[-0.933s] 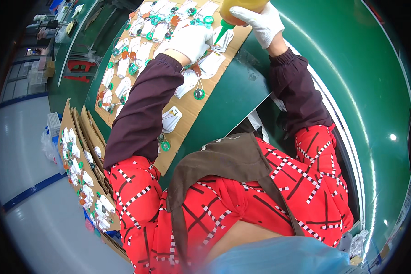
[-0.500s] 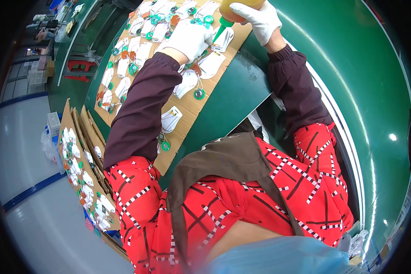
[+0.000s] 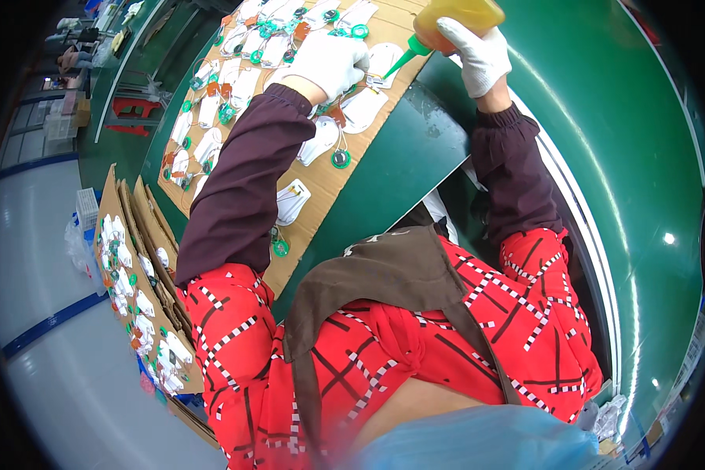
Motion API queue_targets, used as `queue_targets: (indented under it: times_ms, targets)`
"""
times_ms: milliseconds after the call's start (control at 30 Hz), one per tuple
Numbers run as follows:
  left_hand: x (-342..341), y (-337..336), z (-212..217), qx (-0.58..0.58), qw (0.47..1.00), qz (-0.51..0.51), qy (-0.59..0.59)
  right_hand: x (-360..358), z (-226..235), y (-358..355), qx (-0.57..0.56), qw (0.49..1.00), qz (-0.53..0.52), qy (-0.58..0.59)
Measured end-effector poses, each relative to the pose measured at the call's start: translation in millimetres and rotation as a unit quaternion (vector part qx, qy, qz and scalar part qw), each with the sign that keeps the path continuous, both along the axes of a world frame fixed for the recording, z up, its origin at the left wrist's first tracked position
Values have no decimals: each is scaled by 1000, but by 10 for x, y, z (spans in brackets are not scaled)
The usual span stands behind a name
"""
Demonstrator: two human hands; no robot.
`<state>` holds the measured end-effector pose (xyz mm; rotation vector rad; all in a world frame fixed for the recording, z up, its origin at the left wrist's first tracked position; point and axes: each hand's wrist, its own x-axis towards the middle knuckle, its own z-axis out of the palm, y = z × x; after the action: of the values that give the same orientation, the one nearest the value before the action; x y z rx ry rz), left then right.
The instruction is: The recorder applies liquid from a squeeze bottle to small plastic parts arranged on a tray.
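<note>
My right hand [image 3: 480,61], in a white glove, grips a squeeze bottle [image 3: 464,17] of amber liquid. The bottle is tilted, its green nozzle [image 3: 407,55] slanting down and left. That nozzle's tip is at a white flat piece [image 3: 383,57] near the cardboard's right edge. My left hand [image 3: 327,64], also gloved, is closed just left of the tip, over the white pieces; whatever its fingertips pinch is hidden. Rows of white pieces with thin wires, green round parts [image 3: 341,159] and orange bits [image 3: 337,117] cover the cardboard sheet [image 3: 321,205].
The cardboard lies on a green tabletop [image 3: 384,180]. At lower left, upright cardboard sheets [image 3: 111,205] carry more wired white pieces. A green surface [image 3: 603,117] with a white edge strip runs along the right. A red stool [image 3: 131,116] stands at far left.
My right hand has moved slightly right and down with the bottle, whose nozzle now lies flatter. The left hand has shifted slightly and stays over the pieces.
</note>
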<state>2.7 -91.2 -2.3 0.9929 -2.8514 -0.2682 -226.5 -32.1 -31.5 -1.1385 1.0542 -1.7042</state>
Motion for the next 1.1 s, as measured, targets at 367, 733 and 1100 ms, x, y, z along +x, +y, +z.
queue_targets:
  times_ms: [367,733,1100]
  targets:
    - [40,-82,76,83,989,51,109,66,0,123,-17,999,-37,30]
    - [169,-257,-48,85,907,261,319,-258,-146,404,-3,956,1,-295]
    - [63,-394,27,50,942,242,229,40,382,-882,-21,867,86,-490]
